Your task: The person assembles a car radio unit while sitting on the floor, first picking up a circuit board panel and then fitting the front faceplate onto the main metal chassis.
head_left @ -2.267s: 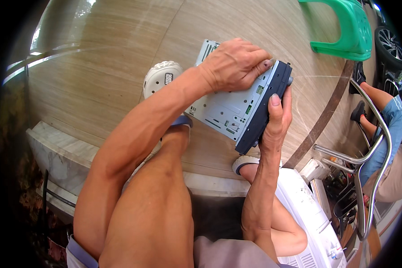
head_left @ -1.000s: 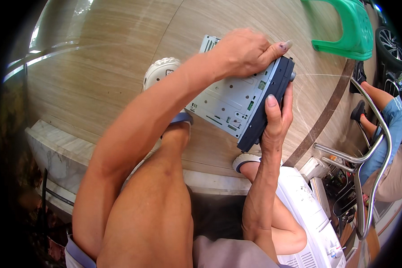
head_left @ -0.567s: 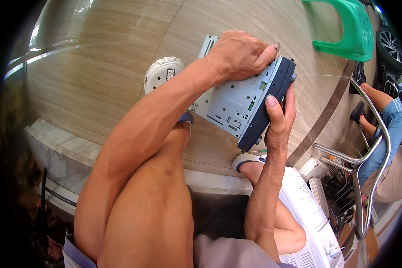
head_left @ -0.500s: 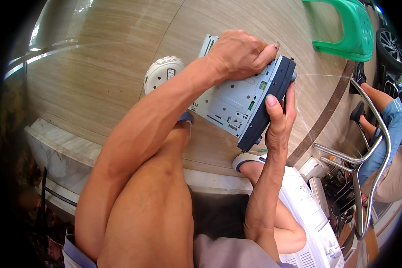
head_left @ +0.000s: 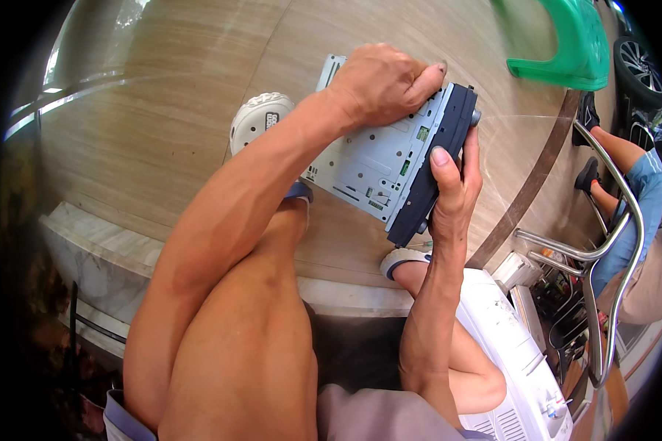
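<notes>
Two hands on a metal-cased unit (head_left: 368, 165), out at one o'clock from the middle of the view, over the tiled floor (head_left: 162, 140).
The right hand (head_left: 456, 184) pinches the black front panel (head_left: 421, 200) at the case's four o'clock, thumb on the near face, other fingers wrapping the front; the left hand (head_left: 384, 84) lies curled over the twelve o'clock edge, thumb jutting out, though I can't tell what its hidden fingertips grip; to do this well, I'd let the right hand carry the steadying, squeezing the panel's solid body rather than the knob (head_left: 476, 117) at two o'clock; the left would do best with small, even pressure, well off the open slots and sharp sheet edges, so nothing bends or twists.
</notes>
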Tool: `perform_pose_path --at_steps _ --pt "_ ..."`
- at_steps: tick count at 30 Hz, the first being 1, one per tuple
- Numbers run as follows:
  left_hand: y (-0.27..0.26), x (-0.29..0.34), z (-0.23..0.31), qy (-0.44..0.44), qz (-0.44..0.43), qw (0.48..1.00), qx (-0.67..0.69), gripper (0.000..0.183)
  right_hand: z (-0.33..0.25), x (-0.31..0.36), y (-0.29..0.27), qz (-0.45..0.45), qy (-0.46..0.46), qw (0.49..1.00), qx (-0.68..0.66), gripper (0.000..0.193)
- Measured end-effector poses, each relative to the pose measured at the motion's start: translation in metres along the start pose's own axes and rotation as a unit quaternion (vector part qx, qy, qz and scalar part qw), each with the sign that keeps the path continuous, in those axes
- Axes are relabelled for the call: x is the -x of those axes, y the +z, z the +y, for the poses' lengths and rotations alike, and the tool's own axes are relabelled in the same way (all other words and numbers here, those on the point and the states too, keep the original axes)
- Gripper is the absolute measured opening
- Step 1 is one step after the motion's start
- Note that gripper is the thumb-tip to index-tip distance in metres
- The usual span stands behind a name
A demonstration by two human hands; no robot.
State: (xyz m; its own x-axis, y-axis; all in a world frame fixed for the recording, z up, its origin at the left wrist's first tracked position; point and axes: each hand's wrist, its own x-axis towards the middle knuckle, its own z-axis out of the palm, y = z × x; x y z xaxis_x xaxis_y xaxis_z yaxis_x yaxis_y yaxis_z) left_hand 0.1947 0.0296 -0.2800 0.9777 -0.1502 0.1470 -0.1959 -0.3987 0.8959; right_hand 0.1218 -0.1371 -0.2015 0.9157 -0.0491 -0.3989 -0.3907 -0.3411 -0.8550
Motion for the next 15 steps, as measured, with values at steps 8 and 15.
perform_pose_path --at_steps 8,15 --pt "-0.0024 -0.0043 0.0026 -0.009 -0.007 1.0 -0.02 0.048 0.005 -0.0015 -0.0013 0.012 -0.012 1.0 0.015 0.108" --pt "-0.0008 -0.0015 -0.0023 0.016 0.015 1.0 -0.01 0.048 0.0072 -0.0019 0.0001 0.011 -0.012 1.0 0.002 0.108"
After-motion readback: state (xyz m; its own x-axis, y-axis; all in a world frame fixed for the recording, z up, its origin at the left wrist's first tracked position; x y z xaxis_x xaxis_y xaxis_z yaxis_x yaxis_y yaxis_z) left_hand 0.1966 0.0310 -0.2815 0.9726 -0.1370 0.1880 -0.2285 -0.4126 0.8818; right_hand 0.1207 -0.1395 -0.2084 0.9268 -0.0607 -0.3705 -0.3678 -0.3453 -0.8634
